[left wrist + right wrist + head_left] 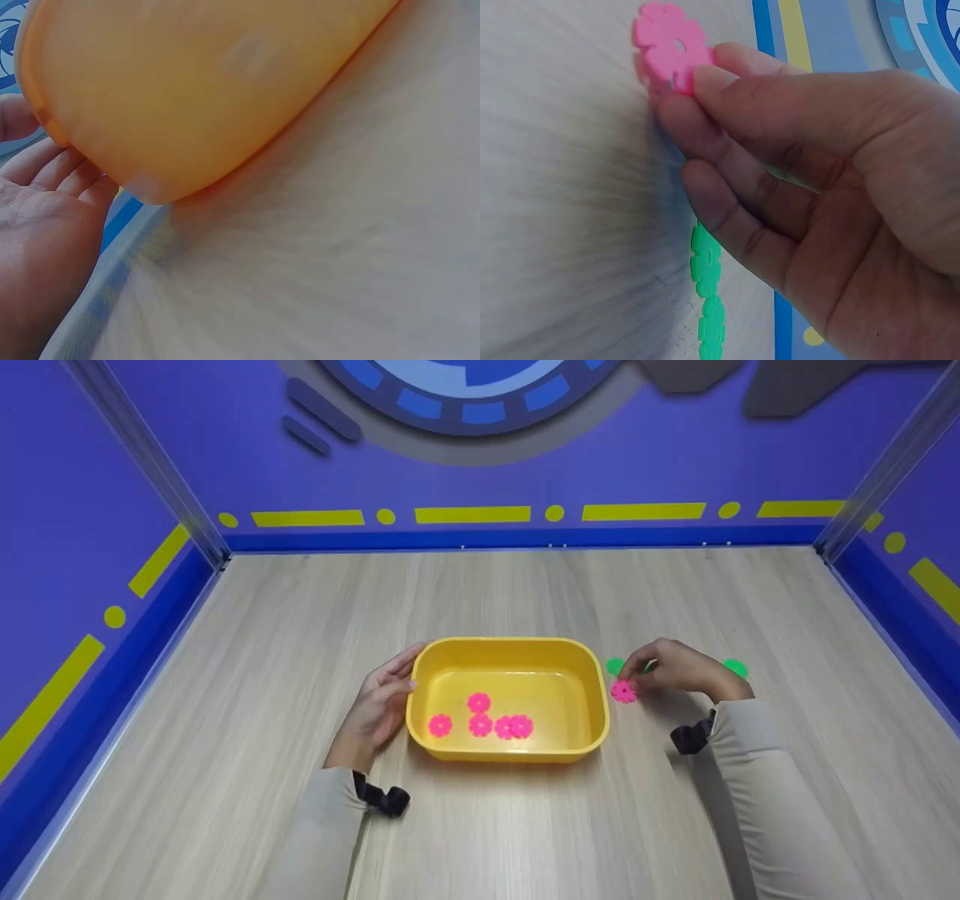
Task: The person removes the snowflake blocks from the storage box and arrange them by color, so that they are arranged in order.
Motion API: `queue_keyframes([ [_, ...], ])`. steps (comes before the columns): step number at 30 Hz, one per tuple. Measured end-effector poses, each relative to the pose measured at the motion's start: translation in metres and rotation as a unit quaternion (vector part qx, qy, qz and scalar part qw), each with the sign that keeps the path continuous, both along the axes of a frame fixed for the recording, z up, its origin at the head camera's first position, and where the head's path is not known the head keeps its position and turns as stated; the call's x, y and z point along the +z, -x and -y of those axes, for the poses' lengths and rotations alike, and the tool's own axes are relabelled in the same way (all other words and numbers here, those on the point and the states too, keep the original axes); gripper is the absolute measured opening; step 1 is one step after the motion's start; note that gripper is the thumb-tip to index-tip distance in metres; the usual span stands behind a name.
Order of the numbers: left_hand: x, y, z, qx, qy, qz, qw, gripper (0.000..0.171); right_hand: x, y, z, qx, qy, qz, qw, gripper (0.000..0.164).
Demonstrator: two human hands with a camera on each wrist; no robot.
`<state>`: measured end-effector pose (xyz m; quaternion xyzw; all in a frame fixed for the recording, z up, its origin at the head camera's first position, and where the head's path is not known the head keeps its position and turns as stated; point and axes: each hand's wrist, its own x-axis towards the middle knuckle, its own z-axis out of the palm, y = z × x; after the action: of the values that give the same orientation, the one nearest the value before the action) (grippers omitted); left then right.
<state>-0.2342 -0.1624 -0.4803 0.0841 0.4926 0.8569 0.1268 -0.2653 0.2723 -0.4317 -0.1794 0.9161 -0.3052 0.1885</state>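
Observation:
My left hand holds the left end of a yellow plastic tub, thumb at the rim and fingers along the outside wall. Inside the tub, toward its front, lie several pink snowflake discs, two of them overlapping. To the right of the tub, my right hand pinches another pink snowflake disc between thumb and fingertips, low over the table. A green snowflake disc lies just behind that pink one, close to the tub's right wall.
Another green disc lies on the wood-grain table, right of my right wrist. Purple-blue panels with yellow markings stand along the back and both sides of the table.

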Motion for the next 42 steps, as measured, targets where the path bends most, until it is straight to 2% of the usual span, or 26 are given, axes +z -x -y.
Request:
queue_keyframes([
  [12,0.001,0.0,-0.001,0.003,0.004,-0.002,1.0,0.064,0.002,-0.001,-0.003,0.012,-0.004,-0.012,1.0,0.013],
  [22,0.001,0.0,0.0,0.003,-0.005,0.007,1.0,0.065,0.004,-0.002,-0.003,-0.001,-0.011,-0.01,1.0,0.013],
  [32,0.0,0.0,-0.001,0.001,-0.011,0.0,0.9999,0.064,0.015,-0.004,-0.001,-0.005,-0.004,-0.013,1.0,0.016],
  [42,-0.001,0.001,-0.001,0.001,-0.007,-0.005,1.0,0.063,0.025,-0.002,0.006,-0.004,-0.002,-0.036,0.999,0.018],
])
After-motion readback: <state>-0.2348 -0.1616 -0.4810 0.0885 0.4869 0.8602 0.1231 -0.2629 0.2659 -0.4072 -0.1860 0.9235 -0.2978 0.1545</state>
